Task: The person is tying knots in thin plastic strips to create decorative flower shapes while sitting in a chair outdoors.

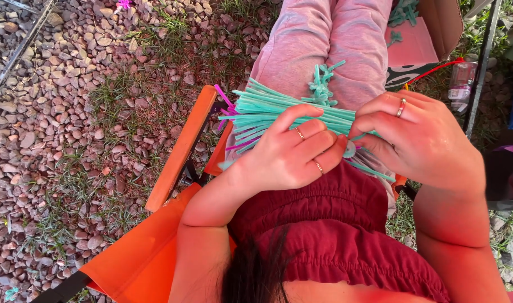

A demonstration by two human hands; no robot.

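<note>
A bundle of thin teal fuzzy pipe-cleaner stems [267, 112], with a few magenta ones mixed in, lies across the person's lap on pink trousers [324, 39], its long axis running left to right and its free ends fanning out toward the orange chair arm [180, 151]. The left hand [290, 154] is curled closed around the bundle. The right hand [422, 140] pinches the stems' near end with bent fingers.

Outdoor ground of reddish-brown pebbles [60, 112] with sparse grass tufts [127, 90], filling 9 to 12 o'clock; orange folding chair [138, 258] with armrest [180, 148] at 7 to 9 o'clock; cardboard box [444, 22] at 1 o'clock; plastic bottle [461, 81] and dark metal pole [481, 67] at 2 o'clock (warm daylight, orange tint)
</note>
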